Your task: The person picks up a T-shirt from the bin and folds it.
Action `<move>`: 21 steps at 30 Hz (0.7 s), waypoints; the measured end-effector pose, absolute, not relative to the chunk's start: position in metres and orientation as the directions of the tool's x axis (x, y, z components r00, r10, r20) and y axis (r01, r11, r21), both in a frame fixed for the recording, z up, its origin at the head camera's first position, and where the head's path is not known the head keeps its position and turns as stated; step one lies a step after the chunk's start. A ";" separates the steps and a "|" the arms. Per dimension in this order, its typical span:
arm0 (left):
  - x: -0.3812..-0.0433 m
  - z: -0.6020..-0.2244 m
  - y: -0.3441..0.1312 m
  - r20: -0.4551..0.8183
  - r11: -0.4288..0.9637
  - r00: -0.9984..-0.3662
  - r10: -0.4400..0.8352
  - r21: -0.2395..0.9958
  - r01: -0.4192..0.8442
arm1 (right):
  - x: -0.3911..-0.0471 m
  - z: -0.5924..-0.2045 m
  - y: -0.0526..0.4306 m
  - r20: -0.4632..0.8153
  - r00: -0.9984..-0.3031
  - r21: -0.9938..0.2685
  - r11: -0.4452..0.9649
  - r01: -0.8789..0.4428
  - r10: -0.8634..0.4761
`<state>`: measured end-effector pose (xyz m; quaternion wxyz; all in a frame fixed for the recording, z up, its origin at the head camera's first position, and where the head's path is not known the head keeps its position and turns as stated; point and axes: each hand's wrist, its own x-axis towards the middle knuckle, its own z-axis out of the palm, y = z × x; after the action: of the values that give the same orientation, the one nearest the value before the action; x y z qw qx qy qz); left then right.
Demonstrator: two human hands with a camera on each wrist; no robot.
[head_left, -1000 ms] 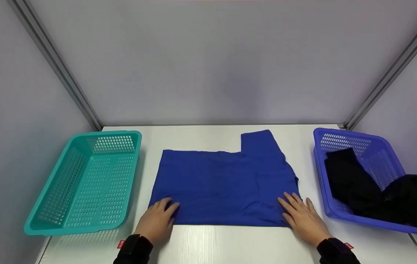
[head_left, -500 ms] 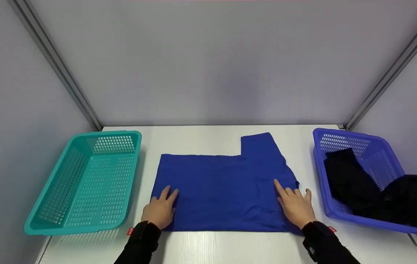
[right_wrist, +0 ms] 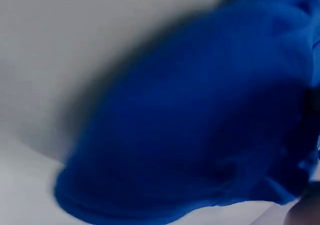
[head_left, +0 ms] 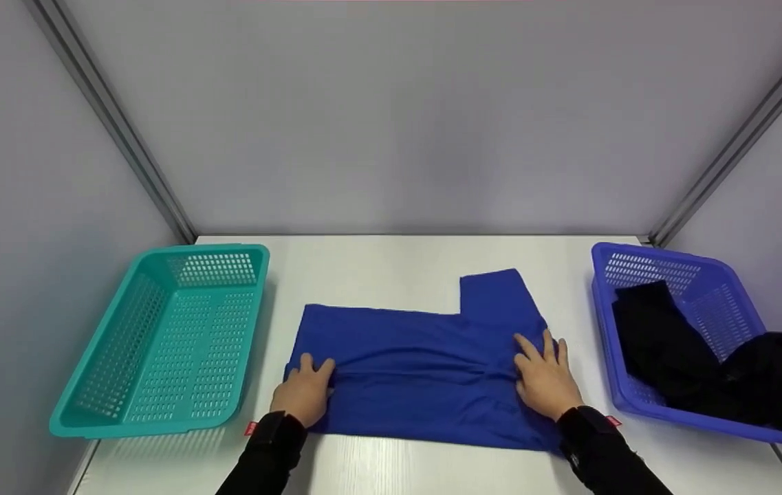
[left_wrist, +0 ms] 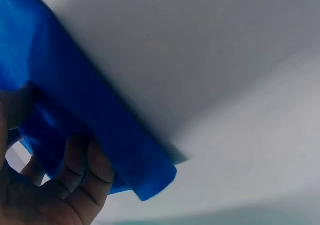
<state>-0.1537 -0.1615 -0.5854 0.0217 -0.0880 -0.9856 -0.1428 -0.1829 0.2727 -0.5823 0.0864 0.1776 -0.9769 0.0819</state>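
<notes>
A blue shirt point(head_left: 397, 385) lies folded on the white table, one short sleeve pointing away at the far right. Creases run across it between the two hands. At its left edge the left hand point(head_left: 302, 395) pinches the cloth; in the left wrist view, that hand's curled fingers point(left_wrist: 82, 167) and thumb are against the blue fabric. My right hand point(head_left: 547, 381) pinches a gathered part near the right edge, some fingers spread. The right wrist view is blurred and filled by the blue shirt point(right_wrist: 175, 120), with only a sliver of skin at the lower right corner.
A teal plastic basket point(head_left: 246, 344) stands left of the shirt. To the right, a purple plastic basket point(head_left: 607, 330) contains black cloth point(head_left: 672, 350), partly draped over its rim. Grey-white panels point(head_left: 391, 124) enclose the table point(head_left: 377, 265) at the back and sides.
Both hands have moved farther up the shirt from its near edge. The shirt has slid toward the person, and its middle has become creased between the hands. The baskets stay in place.
</notes>
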 end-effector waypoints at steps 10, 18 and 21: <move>-0.156 -0.581 -0.162 0.047 0.948 -0.984 0.174 0.264 0.180 | -0.189 -0.578 0.271 0.078 -0.971 -0.230 0.944 -0.237 -0.225; -0.156 -0.578 -0.160 -0.026 0.953 -0.987 0.157 0.265 0.145 | -0.192 -0.577 0.271 -0.063 -0.981 -0.260 0.952 -0.161 -0.183; -0.156 -0.575 -0.160 -0.042 0.954 -0.988 0.151 0.269 0.135 | -0.192 -0.581 0.271 0.048 -0.979 -0.258 0.944 -0.206 -0.200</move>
<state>-0.1565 -0.1602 -0.5746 -0.0311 -0.0724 -0.9879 -0.1339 -0.1918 0.2712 -0.5811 0.0106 0.1030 -0.9858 0.1321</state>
